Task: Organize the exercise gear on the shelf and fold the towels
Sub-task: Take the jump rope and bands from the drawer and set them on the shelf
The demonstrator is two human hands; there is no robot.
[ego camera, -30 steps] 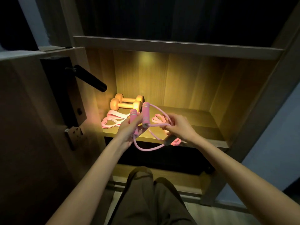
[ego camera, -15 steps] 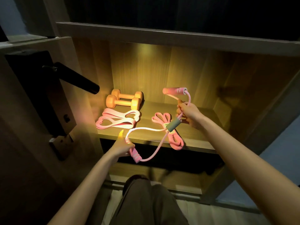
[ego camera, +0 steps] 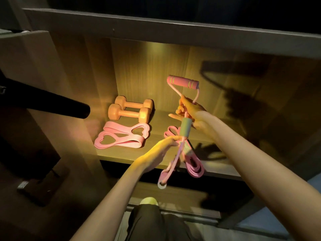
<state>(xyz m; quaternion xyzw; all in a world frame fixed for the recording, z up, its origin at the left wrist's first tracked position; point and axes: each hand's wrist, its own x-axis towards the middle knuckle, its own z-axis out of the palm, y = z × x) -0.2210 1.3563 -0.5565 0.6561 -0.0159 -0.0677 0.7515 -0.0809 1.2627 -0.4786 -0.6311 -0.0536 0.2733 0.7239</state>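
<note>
A pink figure-eight resistance tube (ego camera: 185, 126) with a grey-green middle sleeve hangs upright in front of the lit shelf (ego camera: 121, 154). My right hand (ego camera: 190, 111) grips its cords just above the sleeve, and one pink foam handle (ego camera: 184, 82) stands above that hand. My left hand (ego camera: 161, 150) pinches the cords just below the sleeve; the other handle (ego camera: 163, 178) dangles below the shelf edge. Two orange dumbbells (ego camera: 131, 110) lie at the shelf's back left, with pink flat bands (ego camera: 121, 138) in front of them. Another pink band (ego camera: 192, 166) lies under the tube.
A dark door lever (ego camera: 52, 106) juts in from the left on an open door. A wooden board (ego camera: 156, 26) roofs the shelf. The right half of the shelf lies in shadow. My trouser leg (ego camera: 152, 221) and a shoe tip show below.
My left hand has risen from the lower handle to the cords under the sleeve. The tube now hangs vertically, with my right hand still holding the upper cords.
</note>
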